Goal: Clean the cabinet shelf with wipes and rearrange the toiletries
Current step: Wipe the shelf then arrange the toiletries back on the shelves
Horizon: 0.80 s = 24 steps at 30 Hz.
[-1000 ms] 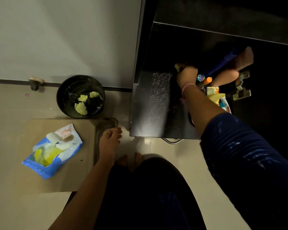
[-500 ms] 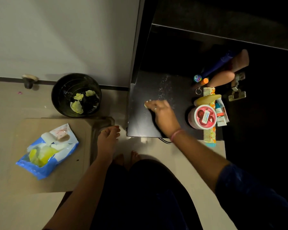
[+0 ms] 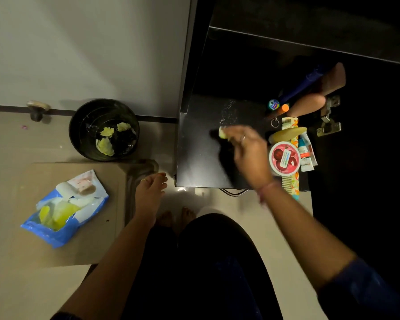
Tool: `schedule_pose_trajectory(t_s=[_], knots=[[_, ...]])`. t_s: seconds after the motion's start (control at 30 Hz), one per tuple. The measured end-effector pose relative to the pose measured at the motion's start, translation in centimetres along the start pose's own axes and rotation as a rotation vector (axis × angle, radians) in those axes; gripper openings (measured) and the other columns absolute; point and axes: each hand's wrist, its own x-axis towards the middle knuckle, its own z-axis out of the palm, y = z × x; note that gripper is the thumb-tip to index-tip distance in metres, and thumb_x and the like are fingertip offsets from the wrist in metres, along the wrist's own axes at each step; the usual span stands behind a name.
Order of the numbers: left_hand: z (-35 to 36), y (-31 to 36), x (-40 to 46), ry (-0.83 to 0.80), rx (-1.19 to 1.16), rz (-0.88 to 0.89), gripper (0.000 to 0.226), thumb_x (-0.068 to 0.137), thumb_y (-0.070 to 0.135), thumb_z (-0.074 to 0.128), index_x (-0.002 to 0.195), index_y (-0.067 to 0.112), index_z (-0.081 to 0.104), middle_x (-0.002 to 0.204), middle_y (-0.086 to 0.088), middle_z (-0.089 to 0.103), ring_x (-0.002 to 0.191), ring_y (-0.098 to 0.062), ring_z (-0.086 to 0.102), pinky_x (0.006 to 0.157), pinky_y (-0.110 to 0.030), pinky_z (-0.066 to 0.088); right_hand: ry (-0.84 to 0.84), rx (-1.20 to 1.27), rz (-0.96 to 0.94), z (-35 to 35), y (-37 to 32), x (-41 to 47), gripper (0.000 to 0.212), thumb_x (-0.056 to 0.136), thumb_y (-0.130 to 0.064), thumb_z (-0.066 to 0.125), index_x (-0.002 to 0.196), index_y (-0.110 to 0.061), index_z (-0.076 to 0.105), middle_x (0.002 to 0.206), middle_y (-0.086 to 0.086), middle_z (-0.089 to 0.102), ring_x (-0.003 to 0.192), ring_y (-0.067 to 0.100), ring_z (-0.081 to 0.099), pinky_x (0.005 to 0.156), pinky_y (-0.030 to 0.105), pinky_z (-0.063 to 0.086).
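Pressing wipe (image 3: 222,133) on shelf (image 3: 199,158), right hand (image 3: 247,148) curled.

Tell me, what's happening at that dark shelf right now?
Right hand pressing yellow wipe on shelf. Left hand resting on mat edge, empty. Toiletries crowd the shelf's right side.

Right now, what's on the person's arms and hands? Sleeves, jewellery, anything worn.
Right hand: a ring on one finger, pinkish band at the wrist, dark blue sleeve pushed up the forearm. Left hand: gold-coloured ring; bare forearm, dark cuff at the frame's bottom edge.
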Motion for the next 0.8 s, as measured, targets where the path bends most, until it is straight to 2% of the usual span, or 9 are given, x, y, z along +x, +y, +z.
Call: schedule_pose_trajectory(t_s=[0.07,0.17,0.27,0.33,0.43,0.5,0.6,0.7,0.8], knots=[[0.3,-0.1,0.0,0.002,-0.005,-0.008,0.014,0.092,0.021,0.055,0.080,0.020,0.063,0.075,0.001,0.061,0.065,-0.006,0.055,0.059,-0.020,0.040,0.072,-0.032,0.177,-1.1,1.7,5.2,0.044,0.079,0.017,0.048,0.113,-0.004,0.066,0.112,0.016,0.064,0.105,0.019,0.059,0.097,0.013,0.040],[0.8,0.1,-0.1,-0.027,-0.040,-0.005,0.016,0.092,0.020,0.055,0.078,0.020,0.062,0.076,0.002,0.061,0.065,-0.007,0.053,0.059,-0.022,0.039,-0.021,-0.183,0.385,-0.7,5.4,11.0,0.042,0.086,0.009,0.044,0.122,-0.002,0.060,0.125,0.020,0.060,0.118,0.032,0.054,0.102,0.027,0.036],[1.0,-0.1,0.1,-0.048,-0.039,-0.002,0.015,0.091,0.021,0.056,0.078,0.019,0.062,0.071,0.005,0.059,0.061,-0.006,0.051,0.057,-0.021,0.037,-0.119,-0.310,0.469,0.8,6.2,12.7,0.037,0.093,0.004,0.037,0.126,0.004,0.055,0.130,0.022,0.055,0.122,0.036,0.049,0.103,0.034,0.032],[1.0,-0.3,0.1,-0.057,-0.045,-0.001,0.015,0.091,0.021,0.056,0.078,0.019,0.062,0.067,0.006,0.057,0.058,-0.004,0.051,0.056,-0.021,0.037,-0.120,-0.319,0.494,1.8,5.4,12.3,0.034,0.095,0.001,0.037,0.124,0.005,0.055,0.126,0.024,0.056,0.119,0.037,0.052,0.100,0.034,0.036],[0.9,-0.6,0.2,-0.062,-0.047,-0.013,0.017,0.092,0.020,0.055,0.076,0.018,0.061,0.063,0.008,0.055,0.054,-0.001,0.049,0.054,-0.018,0.037,-0.171,-0.270,0.409,3.0,3.5,9.3,0.029,0.093,-0.004,0.041,0.116,0.001,0.058,0.121,0.022,0.056,0.115,0.034,0.053,0.094,0.033,0.039],[1.1,-0.6,0.1,-0.071,-0.060,-0.014,0.019,0.093,0.019,0.054,0.075,0.018,0.059,0.061,0.009,0.056,0.055,-0.003,0.048,0.051,-0.015,0.037,-0.241,-0.283,0.234,3.5,2.2,5.0,0.032,0.089,0.000,0.041,0.114,-0.002,0.061,0.119,0.019,0.056,0.111,0.034,0.051,0.093,0.036,0.043],[1.4,-0.1,0.4,-0.063,-0.096,-0.007,0.017,0.093,0.016,0.053,0.078,0.016,0.060,0.074,0.000,0.060,0.063,-0.008,0.052,0.056,-0.019,0.039,-0.282,-0.205,0.021,3.3,0.7,-3.0,0.043,0.082,0.001,0.040,0.114,-0.009,0.067,0.112,0.013,0.065,0.101,0.032,0.059,0.092,0.032,0.050],[1.7,0.3,0.3,-0.054,-0.070,-0.002,0.018,0.092,0.019,0.054,0.075,0.018,0.061,0.074,-0.001,0.061,0.065,-0.009,0.054,0.061,-0.022,0.040,-0.395,-0.133,0.010,2.9,0.3,-9.7,0.041,0.082,-0.001,0.047,0.118,-0.012,0.065,0.114,0.006,0.064,0.108,0.023,0.056,0.097,0.022,0.044],[2.1,0.3,-0.1,-0.048,-0.046,0.009,0.023,0.092,0.018,0.053,0.070,0.021,0.060,0.071,0.001,0.062,0.063,-0.008,0.055,0.060,-0.022,0.040,-0.470,-0.156,-0.006,1.7,-0.4,-12.2,0.043,0.076,0.004,0.056,0.114,-0.010,0.068,0.114,0.006,0.065,0.110,0.025,0.059,0.094,0.030,0.052]])
